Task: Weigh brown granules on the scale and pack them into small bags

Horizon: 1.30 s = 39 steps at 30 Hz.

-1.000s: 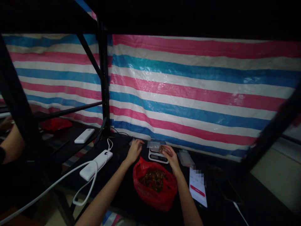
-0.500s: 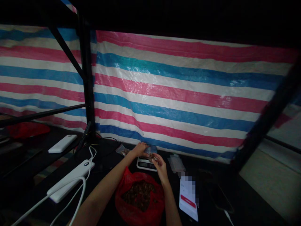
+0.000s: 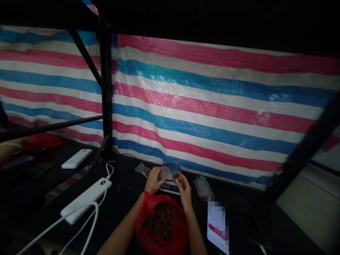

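My left hand (image 3: 154, 180) is closed round a small clear plastic cup (image 3: 164, 173), tilted above the scale. My right hand (image 3: 184, 187) grips a small clear container of brown pieces (image 3: 178, 179), just right of that cup. Beneath both hands is the white kitchen scale (image 3: 171, 191), its dark display facing me and partly covered by my fingers. Between my forearms sits an open red plastic bag (image 3: 145, 230) with many small brown pieces (image 3: 162, 219) in it; what kind they are is too dark to tell.
A filled zip bag (image 3: 143, 170) lies left of the scale, flat clear bags (image 3: 204, 187) right of it. A lit phone (image 3: 217, 226) lies nearer. White power banks (image 3: 85, 202) and cables stand left. Another person's arm (image 3: 12, 147) reaches a red bag (image 3: 45, 141).
My left hand has drawn back from behind the scale and now has the clear cup. My right hand stays beside it with the brown pieces. Another person's arm has appeared far left.
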Each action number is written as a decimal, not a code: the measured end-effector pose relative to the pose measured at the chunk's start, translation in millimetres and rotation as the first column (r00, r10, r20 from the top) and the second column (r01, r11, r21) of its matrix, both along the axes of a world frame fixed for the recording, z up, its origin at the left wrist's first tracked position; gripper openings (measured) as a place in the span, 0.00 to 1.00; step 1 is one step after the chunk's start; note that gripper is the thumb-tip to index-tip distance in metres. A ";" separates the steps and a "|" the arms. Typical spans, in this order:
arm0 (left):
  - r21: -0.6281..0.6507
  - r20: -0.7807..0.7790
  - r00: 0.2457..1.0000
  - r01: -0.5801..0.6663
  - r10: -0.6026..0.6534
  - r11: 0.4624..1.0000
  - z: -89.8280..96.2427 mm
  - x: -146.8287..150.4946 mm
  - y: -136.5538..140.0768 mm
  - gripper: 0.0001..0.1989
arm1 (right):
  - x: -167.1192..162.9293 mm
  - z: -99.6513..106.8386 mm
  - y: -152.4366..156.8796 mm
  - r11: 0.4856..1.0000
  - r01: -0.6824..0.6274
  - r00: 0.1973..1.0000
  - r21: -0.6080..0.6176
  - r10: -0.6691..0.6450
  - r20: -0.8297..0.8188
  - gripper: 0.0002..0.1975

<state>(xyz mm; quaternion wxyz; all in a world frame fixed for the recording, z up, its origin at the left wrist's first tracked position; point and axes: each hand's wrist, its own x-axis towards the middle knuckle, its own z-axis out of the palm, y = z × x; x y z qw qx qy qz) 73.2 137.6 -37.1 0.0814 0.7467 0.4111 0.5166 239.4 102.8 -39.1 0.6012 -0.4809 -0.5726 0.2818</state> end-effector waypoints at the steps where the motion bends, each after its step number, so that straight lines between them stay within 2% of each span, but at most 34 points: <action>1: 0.003 0.002 1.000 0.011 -0.011 1.000 -0.3 0.6 -2.7 0.19 | 0.6 1.9 0.3 1.000 0.023 1.000 0.011 -0.023 0.016 0.21; 3: 0.007 -0.011 0.999 0.042 -0.042 0.999 -1.0 3.3 -5.8 0.19 | 3.7 5.6 1.4 0.999 0.043 0.997 0.032 -0.045 0.058 0.21; 7: -0.013 -0.078 0.993 0.088 -0.089 0.996 -6.1 11.1 -5.9 0.20 | 13.1 13.7 4.2 0.997 -0.008 0.978 0.072 -0.007 0.208 0.19; 11: -0.006 -0.100 0.989 0.108 -0.108 0.994 -12.1 15.1 -4.3 0.21 | 16.8 23.6 6.4 0.989 -0.053 0.891 0.135 -0.014 0.453 0.17; 14: 0.032 -0.068 0.991 0.116 -0.114 0.993 -13.3 13.3 -3.8 0.21 | 15.0 31.0 7.4 0.982 -0.107 0.738 0.156 -0.027 0.675 0.17; 17: 0.024 -0.065 0.992 0.109 -0.107 0.994 -12.3 10.4 -3.4 0.22 | 11.5 41.3 6.7 0.970 -0.135 0.532 0.204 -0.103 0.841 0.18; 20: -0.005 -0.061 0.994 0.087 -0.088 0.996 -11.4 9.4 -3.6 0.22 | 7.8 56.8 3.9 0.953 -0.187 0.322 0.239 -0.171 0.931 0.20; 22: -0.011 -0.042 0.995 0.088 -0.088 0.996 -11.5 9.7 -3.9 0.22 | 6.0 67.6 1.7 0.942 -0.245 0.210 0.232 -0.182 0.961 0.22; 25: -0.009 -0.016 0.996 0.090 -0.091 0.996 -12.6 10.6 -3.7 0.22 | 4.6 78.5 -0.6 0.923 -0.318 0.083 0.218 -0.202 0.976 0.24; 28: -0.003 -0.022 0.996 0.083 -0.083 0.997 -13.4 10.9 -2.8 0.23 | 3.5 81.7 -2.2 0.913 -0.348 0.005 0.215 -0.227 0.974 0.24; 30: 0.008 -0.029 0.996 0.089 -0.089 0.996 -13.1 11.0 -2.9 0.23 | 3.0 82.3 -4.0 0.911 -0.349 -0.007 0.219 -0.236 0.972 0.24; 32: 0.012 -0.043 0.994 0.101 -0.101 0.995 -12.0 11.1 -4.7 0.23 | 4.0 84.0 -7.8 0.917 -0.322 0.026 0.237 -0.241 0.970 0.23; 36: -0.005 -0.102 0.986 0.130 -0.130 0.992 -5.3 10.8 -10.2 0.23 | 17.0 90.1 -25.2 0.949 -0.152 0.214 0.275 -0.240 0.947 0.19; 39: -0.013 -0.095 0.984 0.153 -0.154 0.988 6.0 10.5 -5.4 0.22 | 35.0 89.6 -47.6 0.969 -0.071 0.350 0.235 -0.196 0.916 0.17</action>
